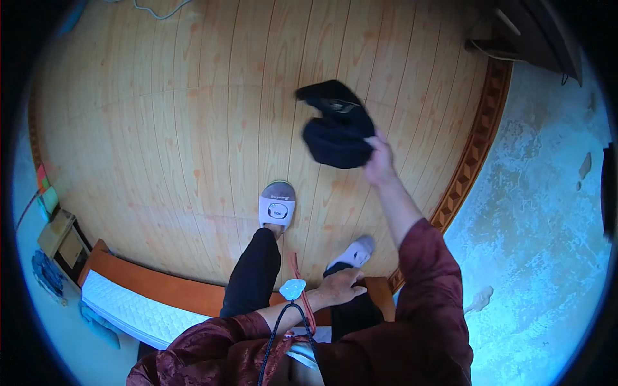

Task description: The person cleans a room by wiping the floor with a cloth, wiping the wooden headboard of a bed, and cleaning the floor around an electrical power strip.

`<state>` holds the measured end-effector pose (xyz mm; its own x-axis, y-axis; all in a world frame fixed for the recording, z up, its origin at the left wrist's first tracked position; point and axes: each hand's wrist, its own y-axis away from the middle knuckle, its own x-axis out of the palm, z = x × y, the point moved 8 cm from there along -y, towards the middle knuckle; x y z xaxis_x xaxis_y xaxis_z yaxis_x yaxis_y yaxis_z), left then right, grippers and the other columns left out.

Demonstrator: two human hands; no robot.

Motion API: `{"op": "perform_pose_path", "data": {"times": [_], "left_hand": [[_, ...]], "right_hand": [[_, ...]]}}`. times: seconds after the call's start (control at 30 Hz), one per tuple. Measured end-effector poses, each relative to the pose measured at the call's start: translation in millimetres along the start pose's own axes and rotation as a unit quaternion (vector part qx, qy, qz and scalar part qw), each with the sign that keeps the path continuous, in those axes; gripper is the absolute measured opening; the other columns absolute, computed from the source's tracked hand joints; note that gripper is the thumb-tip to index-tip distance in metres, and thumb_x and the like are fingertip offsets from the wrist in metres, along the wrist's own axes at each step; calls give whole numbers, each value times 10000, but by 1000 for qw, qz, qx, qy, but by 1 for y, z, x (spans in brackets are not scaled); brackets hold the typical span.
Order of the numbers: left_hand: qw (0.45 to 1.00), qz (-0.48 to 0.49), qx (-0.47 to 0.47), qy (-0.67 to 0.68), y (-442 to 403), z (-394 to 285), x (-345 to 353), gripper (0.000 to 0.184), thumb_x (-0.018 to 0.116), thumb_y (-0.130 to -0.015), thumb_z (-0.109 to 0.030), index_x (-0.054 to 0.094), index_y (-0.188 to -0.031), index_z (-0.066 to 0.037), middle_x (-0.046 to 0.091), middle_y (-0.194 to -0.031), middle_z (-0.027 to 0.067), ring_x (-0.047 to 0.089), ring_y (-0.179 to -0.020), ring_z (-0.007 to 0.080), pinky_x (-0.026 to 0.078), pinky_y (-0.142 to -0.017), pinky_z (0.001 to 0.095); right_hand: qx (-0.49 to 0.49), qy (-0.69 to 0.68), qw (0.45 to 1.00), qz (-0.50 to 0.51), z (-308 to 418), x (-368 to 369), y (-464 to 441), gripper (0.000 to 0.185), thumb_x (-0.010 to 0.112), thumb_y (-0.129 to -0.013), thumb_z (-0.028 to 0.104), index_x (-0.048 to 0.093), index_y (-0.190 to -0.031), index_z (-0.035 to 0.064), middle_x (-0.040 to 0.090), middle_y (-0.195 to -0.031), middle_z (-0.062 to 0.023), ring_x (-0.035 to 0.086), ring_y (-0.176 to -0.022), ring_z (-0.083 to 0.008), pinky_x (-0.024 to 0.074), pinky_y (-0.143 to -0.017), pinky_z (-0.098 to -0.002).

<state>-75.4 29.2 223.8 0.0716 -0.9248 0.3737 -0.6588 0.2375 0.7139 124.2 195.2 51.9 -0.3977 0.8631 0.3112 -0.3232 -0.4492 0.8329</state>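
Note:
Out over the floor, my right hand (381,161) grips a black cap (338,138) by its lower right edge. The cap hangs folded, with a small light-coloured marking on its dark cloth. My left hand (339,287) is stretched out near my right leg, its fingers extended and nothing in them. Below it on my wrist area shows a red cord (309,315). A pale blue pendant (293,289) on a black cord dangles in front of my left forearm. My feet wear light slippers, one slipper (277,204) flat on the floor and the other slipper (358,251) beside the right leg.
Beneath me is a wooden bed frame (154,276) with a white quilted mattress (129,309). A small cabinet (64,241) stands at the left. Dark furniture (534,38) is at the upper right, near a patchy bluish wall (528,212). A pale cable (161,14) lies at the top.

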Motion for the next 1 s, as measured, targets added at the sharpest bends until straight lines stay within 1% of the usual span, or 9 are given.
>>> {"op": "perform_pose_path", "data": {"times": [0.2, 0.37, 0.47, 0.57, 0.6, 0.7, 0.77, 0.87, 1.0], "left_hand": [[995, -89, 3, 55, -13, -15, -49, 483, 690, -831, -311, 556, -1184, -9, 621, -1084, 213, 646, -952, 324, 513, -826, 396], [973, -202, 77, 75, -4, -46, -143, 445, 690, -843, -194, 539, -1228, -30, 580, -1068, 147, 600, -966, 222, 521, -814, 353], [952, -178, -44, 244, -29, 54, -194, 466, 679, -855, -168, 508, -1266, -32, 544, -1121, 128, 570, -991, 202, 513, -856, 348], [950, -266, -152, 62, -33, 68, -282, 602, 689, -850, -258, 451, -1340, -2, 509, -1291, 190, 567, -1123, 254, 467, -962, 369], [947, -283, -153, -22, -35, 73, -302, 650, 696, -845, -296, 432, -1357, 5, 479, -1333, 213, 538, -1175, 286, 445, -991, 383], [929, -323, -114, -138, -52, 63, -353, 707, 700, -844, -374, 417, -1371, 3, 448, -1362, 255, 460, -1265, 354, 391, -1052, 412], [905, -333, -99, -244, -69, 38, -388, 756, 705, -828, -391, 381, -1387, 1, 435, -1368, 259, 412, -1294, 401, 369, -1071, 413], [814, -344, -188, -428, -91, 29, -452, 973, 707, -773, -513, 195, -1492, -103, 230, -1522, 233, 286, -1384, 402, 340, -1073, 527], [781, -435, -294, -337, -91, 42, -515, 1165, 722, -736, -569, -26, -1525, -154, 39, -1577, 209, 83, -1440, 434, 260, -1101, 582]], "right_hand": [[-83, 107, 961, -240, 104, -166, 16, 465, 492, -811, 34, 526, -1274, 70, 612, -1142, -93, 611, -1008, -234, 509, -887, -362], [-153, 232, 884, -377, 143, -289, 10, 407, 504, -836, 70, 545, -1241, 67, 615, -1080, -87, 614, -943, -211, 516, -845, -339], [-137, 161, 869, -447, 113, -363, 33, 357, 500, -863, 87, 548, -1215, 56, 617, -1048, -89, 614, -922, -213, 519, -801, -347], [1, 130, 826, -549, 62, -433, 69, 311, 435, -932, 220, 521, -1226, 165, 569, -1188, -53, 571, -1050, -242, 500, -761, -444], [-33, 28, 886, -461, 48, -449, 62, 295, 407, -951, 226, 516, -1212, 144, 555, -1227, -83, 543, -1114, -255, 479, -827, -460], [-56, 101, 866, -487, 23, -452, 60, 450, 377, -970, 353, 421, -1363, 138, 468, -1339, -133, 481, -1217, -271, 403, -961, -491], [-92, 240, 819, -513, -7, -476, 38, 626, 368, -959, 491, 310, -1476, 141, 320, -1500, -153, 422, -1293, -290, 321, -1053, -493], [112, 316, 668, -664, 10, -412, 43, 705, 420, -946, 509, 248, -1487, 91, 263, -1465, -303, 370, -1300, -408, 297, -1080, -501], [-55, 360, 686, -629, 58, -411, 18, 713, 476, -930, 475, 233, -1494, 114, 263, -1404, -346, 376, -1230, -509, 295, -1074, -534]]}}
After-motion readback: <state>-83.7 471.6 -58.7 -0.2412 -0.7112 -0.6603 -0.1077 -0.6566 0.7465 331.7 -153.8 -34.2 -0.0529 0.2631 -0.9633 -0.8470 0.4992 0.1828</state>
